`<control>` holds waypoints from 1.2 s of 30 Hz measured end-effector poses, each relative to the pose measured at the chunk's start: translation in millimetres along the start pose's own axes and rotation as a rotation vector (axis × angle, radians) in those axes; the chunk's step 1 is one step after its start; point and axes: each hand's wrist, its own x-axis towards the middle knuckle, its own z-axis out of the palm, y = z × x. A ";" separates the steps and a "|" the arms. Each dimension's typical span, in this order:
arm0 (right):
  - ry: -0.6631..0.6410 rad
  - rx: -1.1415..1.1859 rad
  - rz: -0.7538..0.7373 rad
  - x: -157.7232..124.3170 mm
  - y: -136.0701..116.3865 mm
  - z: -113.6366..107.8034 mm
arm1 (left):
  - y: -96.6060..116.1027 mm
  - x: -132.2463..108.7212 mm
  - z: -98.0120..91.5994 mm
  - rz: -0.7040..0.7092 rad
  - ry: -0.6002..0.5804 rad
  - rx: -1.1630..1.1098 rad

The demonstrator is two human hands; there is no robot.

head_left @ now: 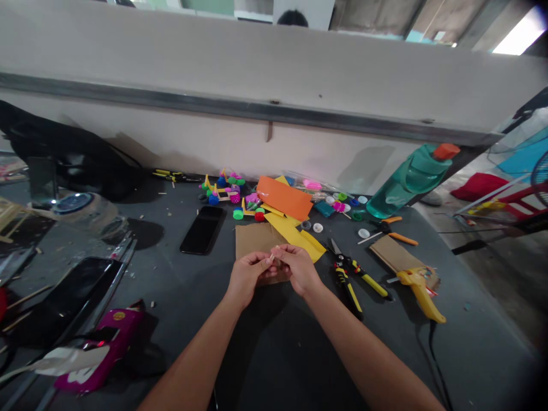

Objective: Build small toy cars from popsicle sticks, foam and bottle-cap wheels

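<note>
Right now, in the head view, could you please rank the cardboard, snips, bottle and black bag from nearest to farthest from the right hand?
1. Cardboard: directly under the right hand, which pinches a small piece with the left hand.
2. Snips: just to its right.
3. Bottle: back right, by the wall.
4. Black bag: far left, at the back.
</note>
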 end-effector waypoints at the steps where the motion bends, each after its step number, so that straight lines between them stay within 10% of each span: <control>1: 0.006 -0.003 -0.012 -0.7 -0.2 1.1 | -0.8 0.2 0.0 0.009 0.008 0.014; 25: -0.040 -0.306 -0.258 -10.5 -1.7 8.5 | 10.2 -7.3 2.1 -0.014 -0.131 0.140; 30: -0.032 -0.899 -0.420 -27.5 -40.7 -22.6 | 3.5 -4.1 4.0 -0.007 -0.098 0.090; 36: 0.433 -1.759 -0.294 -72.5 -60.8 -103.9 | 1.8 -4.2 5.6 -0.003 -0.047 0.080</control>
